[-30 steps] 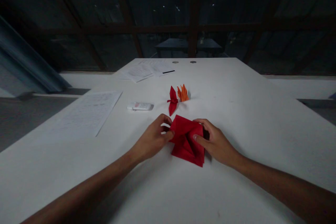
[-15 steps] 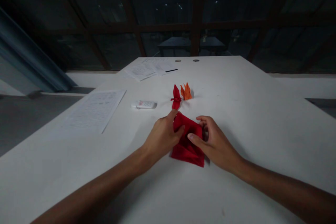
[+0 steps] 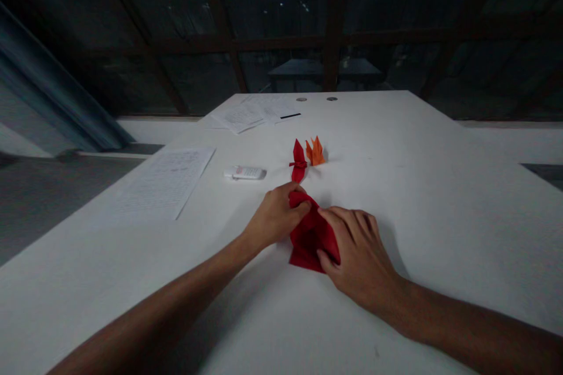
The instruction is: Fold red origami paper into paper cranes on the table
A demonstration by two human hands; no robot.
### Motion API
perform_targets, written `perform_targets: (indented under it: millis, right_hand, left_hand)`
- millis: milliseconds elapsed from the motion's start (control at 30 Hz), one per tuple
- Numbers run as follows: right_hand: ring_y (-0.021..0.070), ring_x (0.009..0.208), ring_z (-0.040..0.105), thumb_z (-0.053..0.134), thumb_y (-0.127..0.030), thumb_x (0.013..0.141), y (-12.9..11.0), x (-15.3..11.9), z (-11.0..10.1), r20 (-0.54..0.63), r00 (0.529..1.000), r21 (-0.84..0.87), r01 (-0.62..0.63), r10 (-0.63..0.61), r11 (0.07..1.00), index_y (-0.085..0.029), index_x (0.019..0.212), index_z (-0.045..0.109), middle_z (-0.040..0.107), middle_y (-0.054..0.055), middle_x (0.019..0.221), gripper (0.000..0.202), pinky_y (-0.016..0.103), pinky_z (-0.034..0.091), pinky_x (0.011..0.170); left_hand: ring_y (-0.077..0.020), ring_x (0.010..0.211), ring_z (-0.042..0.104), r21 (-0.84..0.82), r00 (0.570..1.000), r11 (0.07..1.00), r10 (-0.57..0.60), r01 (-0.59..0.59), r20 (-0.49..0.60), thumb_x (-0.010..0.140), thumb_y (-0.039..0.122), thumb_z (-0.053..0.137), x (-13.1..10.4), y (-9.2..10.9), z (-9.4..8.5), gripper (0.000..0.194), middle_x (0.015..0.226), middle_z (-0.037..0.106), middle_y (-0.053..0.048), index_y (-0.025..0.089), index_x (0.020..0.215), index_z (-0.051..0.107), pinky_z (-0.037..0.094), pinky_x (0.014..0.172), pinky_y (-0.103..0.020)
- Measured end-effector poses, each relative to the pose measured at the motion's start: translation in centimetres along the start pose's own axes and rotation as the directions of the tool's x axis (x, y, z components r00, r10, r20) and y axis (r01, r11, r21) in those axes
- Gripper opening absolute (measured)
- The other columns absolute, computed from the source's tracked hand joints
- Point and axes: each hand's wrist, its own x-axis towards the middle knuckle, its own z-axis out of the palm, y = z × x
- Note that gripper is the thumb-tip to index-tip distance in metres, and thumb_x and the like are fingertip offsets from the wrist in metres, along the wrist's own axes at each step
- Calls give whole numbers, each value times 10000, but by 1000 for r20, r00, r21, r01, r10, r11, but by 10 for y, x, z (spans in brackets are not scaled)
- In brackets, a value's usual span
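Observation:
A sheet of red paper [image 3: 310,243], partly folded, lies between my two hands on the white table. My left hand [image 3: 279,211] pinches its upper left part, thumb on top. On its right side, my right hand [image 3: 358,246] grips the edge, with the thumb on the near part and the fingers along the far part; the hand hides the right corner. Just beyond my left fingertips stands a red folded paper figure [image 3: 298,161]. Beside it on the right is an orange folded paper figure [image 3: 315,151].
A white bottle-shaped item [image 3: 244,173] lies left of the figures. One printed sheet [image 3: 165,184] is at the left, with more papers [image 3: 246,114] and a black strip [image 3: 291,116] farther back. Two round discs [image 3: 332,99] sit near the far edge of the table [image 3: 431,187].
My right hand has turned over the paper's right side, its fingers now lying across the top. The red paper's right edge has lifted and curled inward. My left hand keeps its pinch.

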Motion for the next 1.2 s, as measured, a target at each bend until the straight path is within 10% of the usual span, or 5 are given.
perform_targets:
  millis: [233,767,1200]
  right_hand:
    - [270,1185,570,605,-299,956,-3,-3,-2,66,992,-42,108,-105,993,-234,1265,639,650,75,1335,318,537,257,1143]
    - [290,1470,377,442,-544,1012,-7,-15,-3,210,945,-131,280,-250,951,-131,1488,478,497,151,1535,631,549,115,1255]
    - [341,1286,517,520,-631,941,0,-11,-17,186,956,-192,262,-227,946,-207,1199,713,569,145,1448,533,553,303,1174]
  left_hand:
    - [-142,604,519,-174,999,984,-32,32,8,919,472,519,9,-13,5,357,666,611,2,171,757,620,377,561,-251]
    - [-101,559,459,-226,998,972,69,-68,-3,825,265,651,20,-42,8,149,652,540,50,189,949,623,320,524,-212]
    - [-88,535,453,-382,991,923,85,-41,101,932,376,579,11,-50,5,199,674,551,40,183,961,618,341,502,-201]
